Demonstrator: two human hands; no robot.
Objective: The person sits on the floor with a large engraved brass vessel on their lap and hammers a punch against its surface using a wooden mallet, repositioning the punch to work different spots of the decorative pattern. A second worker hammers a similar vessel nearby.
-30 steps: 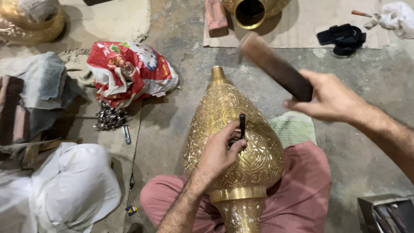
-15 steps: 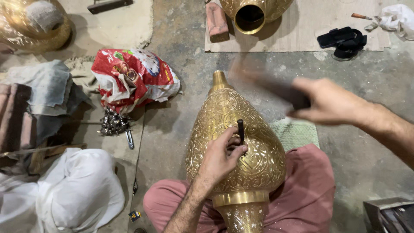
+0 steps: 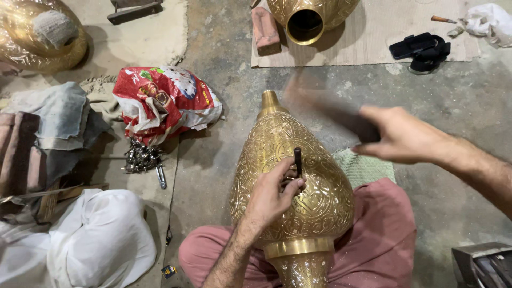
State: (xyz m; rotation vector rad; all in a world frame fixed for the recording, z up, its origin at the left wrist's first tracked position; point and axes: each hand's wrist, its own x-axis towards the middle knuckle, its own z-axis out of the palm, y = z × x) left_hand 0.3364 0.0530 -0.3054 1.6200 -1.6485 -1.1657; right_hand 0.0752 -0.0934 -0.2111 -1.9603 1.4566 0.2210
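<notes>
An engraved metal vase [image 3: 290, 181] lies across the person's lap, its narrow neck pointing away over the floor [image 3: 224, 138]. The left hand [image 3: 272, 194] rests on the vase's upper side and pinches a punch [image 3: 297, 161] upright against it. The right hand [image 3: 402, 140] hovers to the right of the neck, above the floor, gripping a blurred striking bar [image 3: 330, 109]. Left of the vase lies a crumpled printed bag [image 3: 165, 101], with a heap of small metal tools [image 3: 141, 158] just before it. Behind, a second vase [image 3: 309, 18] rests on a mat [image 3: 368, 37].
</notes>
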